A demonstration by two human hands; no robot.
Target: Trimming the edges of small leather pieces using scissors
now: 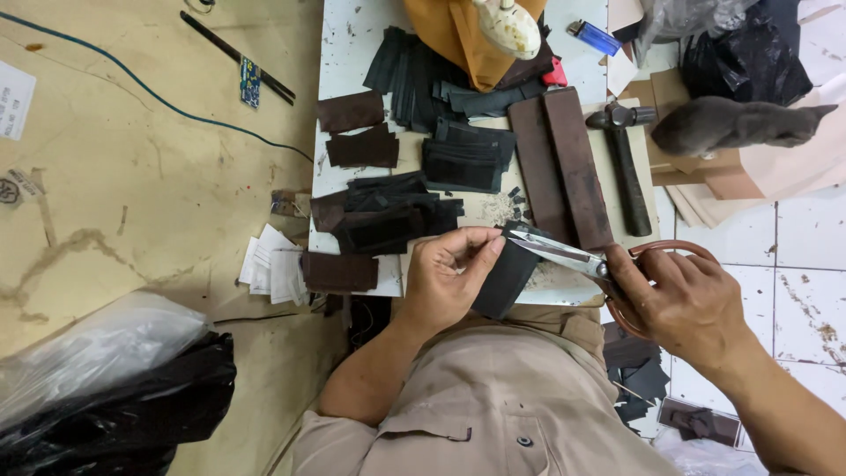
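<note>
Two hands at work — left hand [449, 278] pinching a thin, floppy black leather piece [505, 280] by its edge, right hand [674, 300] closed on scissors [573, 257] — light, limp stock.

A black leather piece [504, 280] is seen, cut by scissors [617, 269] with silver blades and reddish-brown handles; a blue lighter [595, 37] and grey cat [736, 123] are spotted.

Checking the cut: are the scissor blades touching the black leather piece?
Touching. Head view: the steel scissors' blades meet the black leather piece's top edge, held by the left hand.
</note>
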